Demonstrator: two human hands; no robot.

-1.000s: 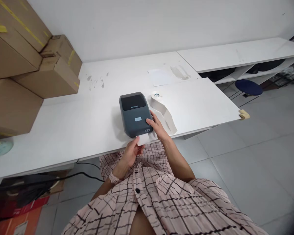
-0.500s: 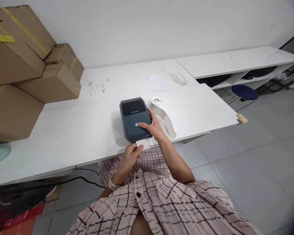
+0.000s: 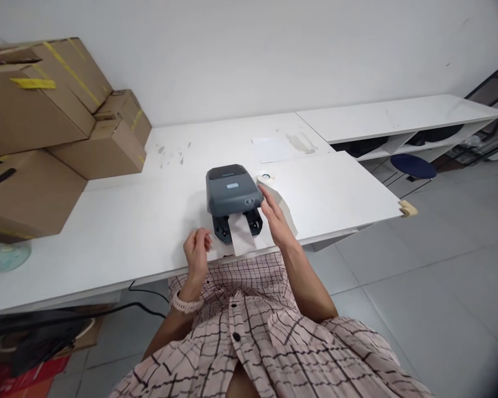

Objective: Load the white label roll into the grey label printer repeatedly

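Observation:
A dark grey label printer [image 3: 232,193] stands near the table's front edge, its lid raised at the front and dark inner parts showing. A white paper strip [image 3: 241,235] comes out of its front and reaches the table edge. My right hand [image 3: 276,216] is at the printer's right front corner, fingers stretched, holding nothing. To the left of the paper, my left hand [image 3: 197,249] hovers by the table edge, its fingers loosely curled and apart from the printer. A curved pale strip [image 3: 288,213] lies behind my right hand.
Cardboard boxes [image 3: 37,110] are stacked at the left, with a roll of greenish tape [image 3: 8,256] in front. A white sheet [image 3: 269,149] lies behind the printer. A blue stool [image 3: 414,166] stands at the right.
The printer's lid has come up at the front. My left hand has let go of the paper and moved left; my right thumb has left the lid's light button. The view has shifted slightly.

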